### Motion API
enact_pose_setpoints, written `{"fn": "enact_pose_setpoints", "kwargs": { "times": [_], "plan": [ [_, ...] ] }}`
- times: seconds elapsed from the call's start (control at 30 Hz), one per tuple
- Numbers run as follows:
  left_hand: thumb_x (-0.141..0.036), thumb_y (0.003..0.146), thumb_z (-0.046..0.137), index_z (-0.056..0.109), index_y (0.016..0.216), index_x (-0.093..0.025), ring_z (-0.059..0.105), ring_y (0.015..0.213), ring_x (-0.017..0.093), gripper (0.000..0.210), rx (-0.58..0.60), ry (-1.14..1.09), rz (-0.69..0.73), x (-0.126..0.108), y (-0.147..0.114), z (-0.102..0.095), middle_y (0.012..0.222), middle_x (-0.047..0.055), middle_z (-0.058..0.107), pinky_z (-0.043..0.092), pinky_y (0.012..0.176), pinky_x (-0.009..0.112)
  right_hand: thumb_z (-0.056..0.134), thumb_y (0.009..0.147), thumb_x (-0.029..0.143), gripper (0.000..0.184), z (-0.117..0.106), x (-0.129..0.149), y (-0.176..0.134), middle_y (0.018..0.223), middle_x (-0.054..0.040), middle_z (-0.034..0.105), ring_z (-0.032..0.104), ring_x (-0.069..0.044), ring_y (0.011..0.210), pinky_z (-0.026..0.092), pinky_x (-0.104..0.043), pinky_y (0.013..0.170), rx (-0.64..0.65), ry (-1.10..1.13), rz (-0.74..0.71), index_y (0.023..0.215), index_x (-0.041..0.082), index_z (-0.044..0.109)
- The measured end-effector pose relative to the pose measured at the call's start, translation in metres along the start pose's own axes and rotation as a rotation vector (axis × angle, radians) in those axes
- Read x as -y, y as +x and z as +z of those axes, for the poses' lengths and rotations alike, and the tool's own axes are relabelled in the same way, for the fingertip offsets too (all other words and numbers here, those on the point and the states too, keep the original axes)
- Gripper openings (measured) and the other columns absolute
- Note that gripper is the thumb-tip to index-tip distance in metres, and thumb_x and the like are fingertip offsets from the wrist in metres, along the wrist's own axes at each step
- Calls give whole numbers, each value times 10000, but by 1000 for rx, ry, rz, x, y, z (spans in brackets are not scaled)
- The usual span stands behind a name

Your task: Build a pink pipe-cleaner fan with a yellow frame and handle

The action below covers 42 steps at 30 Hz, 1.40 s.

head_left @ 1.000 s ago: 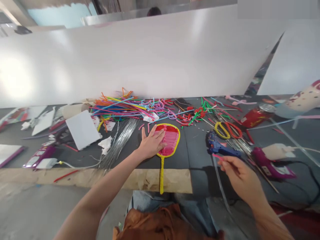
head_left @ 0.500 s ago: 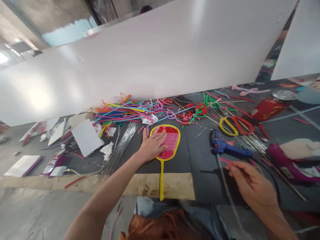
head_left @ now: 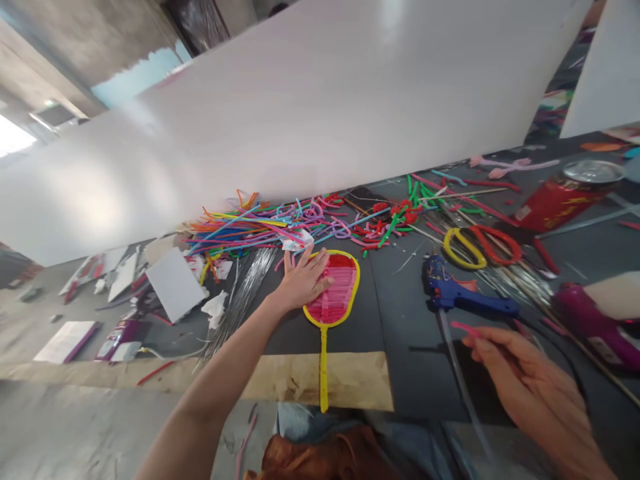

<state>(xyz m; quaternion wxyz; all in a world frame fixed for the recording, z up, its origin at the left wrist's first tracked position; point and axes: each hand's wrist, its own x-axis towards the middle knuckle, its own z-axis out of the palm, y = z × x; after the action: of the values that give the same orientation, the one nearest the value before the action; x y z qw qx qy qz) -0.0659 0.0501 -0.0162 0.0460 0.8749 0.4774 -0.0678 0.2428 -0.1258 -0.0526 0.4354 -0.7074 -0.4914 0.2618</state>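
Fingers of the right hand pinch a pink strip, the left hand splayed on a paddle

Under my left fingers lies a flat paddle-shaped piece, yellow-rimmed, red toward the top and ribbed pink below (my hand hides part), its straight yellow handle pointing toward me. My right fingers pinch a short pink strip, its end poking past them.
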Motion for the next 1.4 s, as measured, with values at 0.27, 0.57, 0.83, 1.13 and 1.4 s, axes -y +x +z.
{"fn": "enact_pose_setpoints", "kwargs": {
  "times": [0.27, 0.57, 0.83, 1.13, 1.4],
  "plan": [
    [-533, 965, 232, 223, 1509, -198, 81, 1477, 298, 639, -8, 2, -24, 3, 2, 1, 1554, 107, 293, -80, 1098, 673, 544, 808, 477, 245, 0, -4, -1, 748, -28, 741, 697, -187, 640, 572, -254, 596, 17, 24, 8, 864, 270, 661],
    [-510, 968, 226, 333, 1474, -232, 120, 1467, 324, 587, -37, 37, -30, 3, 6, 3, 1533, 97, 350, -49, 1100, 675, 530, 825, 501, 271, 0, -8, -1, 753, -29, 744, 691, -190, 636, 560, -258, 581, 16, -14, -31, 870, 270, 663],
    [-578, 901, 382, 596, 1166, -165, 494, 1151, 333, 535, -194, -9, -415, -20, -46, -22, 1190, 160, 597, 393, 931, 468, 559, 791, 465, 227, -3, -1, 1, 715, -38, 734, 688, -199, 607, 583, -275, 571, 15, 66, 15, 849, 266, 652],
    [-388, 810, 555, 564, 704, -209, 560, 715, 182, 208, 80, -270, -500, -100, -112, 6, 745, 17, 602, 305, 626, 274, 544, 810, 471, 258, -5, -4, -1, 742, -52, 729, 681, -192, 615, 583, -286, 599, 10, 122, -1, 863, 240, 646],
    [-354, 671, 643, 504, 603, -182, 310, 410, 65, 232, -47, -1371, -707, -67, -110, 2, 476, -65, 441, 182, 446, 211, 543, 799, 465, 281, -2, -13, 2, 757, -58, 733, 673, -180, 614, 567, -269, 586, 12, 180, -69, 867, 216, 654]
  ]
}}
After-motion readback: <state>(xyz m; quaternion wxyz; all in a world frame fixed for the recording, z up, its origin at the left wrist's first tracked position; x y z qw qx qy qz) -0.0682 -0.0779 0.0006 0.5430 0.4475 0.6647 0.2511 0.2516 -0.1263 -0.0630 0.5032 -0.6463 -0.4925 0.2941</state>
